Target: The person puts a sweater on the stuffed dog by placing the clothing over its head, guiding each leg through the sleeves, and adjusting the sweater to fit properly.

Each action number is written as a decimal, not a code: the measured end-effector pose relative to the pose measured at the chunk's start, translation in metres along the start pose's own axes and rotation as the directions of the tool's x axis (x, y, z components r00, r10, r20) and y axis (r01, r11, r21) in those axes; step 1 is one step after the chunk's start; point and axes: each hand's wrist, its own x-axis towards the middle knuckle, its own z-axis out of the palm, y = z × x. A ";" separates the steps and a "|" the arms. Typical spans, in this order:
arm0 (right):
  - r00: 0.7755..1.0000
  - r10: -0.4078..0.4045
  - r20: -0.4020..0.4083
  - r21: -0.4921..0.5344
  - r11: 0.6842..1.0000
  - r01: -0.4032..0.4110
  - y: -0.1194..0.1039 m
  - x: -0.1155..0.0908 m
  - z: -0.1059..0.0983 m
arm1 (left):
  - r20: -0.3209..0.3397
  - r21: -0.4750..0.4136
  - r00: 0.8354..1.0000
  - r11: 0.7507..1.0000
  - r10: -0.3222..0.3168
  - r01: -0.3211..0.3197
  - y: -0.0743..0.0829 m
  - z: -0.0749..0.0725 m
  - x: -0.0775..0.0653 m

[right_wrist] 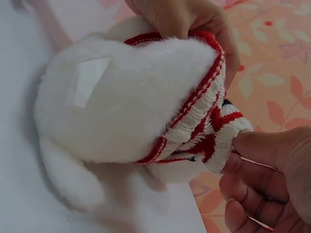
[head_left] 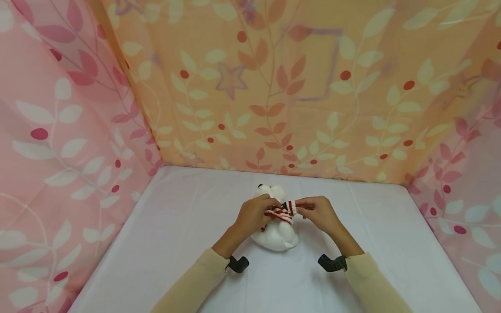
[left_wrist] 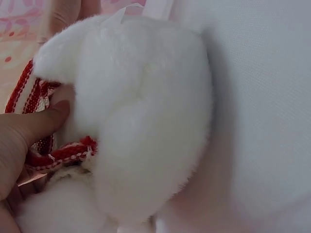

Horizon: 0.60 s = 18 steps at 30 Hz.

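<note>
A white plush bear (head_left: 275, 240) lies on the table with its dark nose pointing away. It wears a small knitted sweater (head_left: 281, 214), striped red and white with dark bits. At the bear's left side, my left hand (head_left: 253, 213) grips the sweater's hem; its thumb (left_wrist: 51, 119) is tucked inside the edge, against the fur. My right hand (head_left: 318, 212) pinches the white cuff of one sleeve (right_wrist: 224, 145) between thumb and fingers, holding it out to the right. Whether the bear's arm is inside that sleeve is hidden. A white tag (right_wrist: 90, 80) sticks out of the fur.
The white table (head_left: 176, 208) reaches back to an orange leaf-patterned curtain (head_left: 274, 108). Pink leaf-patterned curtains (head_left: 70, 165) hang at both sides. A black wrist mount (head_left: 238, 264) sits on the left wrist and another (head_left: 332, 263) on the right.
</note>
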 end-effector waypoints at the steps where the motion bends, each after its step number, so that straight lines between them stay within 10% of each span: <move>1: 1.000 -0.001 0.012 -0.005 1.000 0.001 -0.001 0.001 -0.001 | -0.003 -0.007 1.000 1.000 0.005 -0.005 0.000 0.000 0.000; 18: 0.985 -0.037 0.168 -0.130 0.990 0.059 -0.005 0.018 0.008 | 0.006 -0.200 1.000 0.980 0.012 -0.010 0.001 0.009 0.003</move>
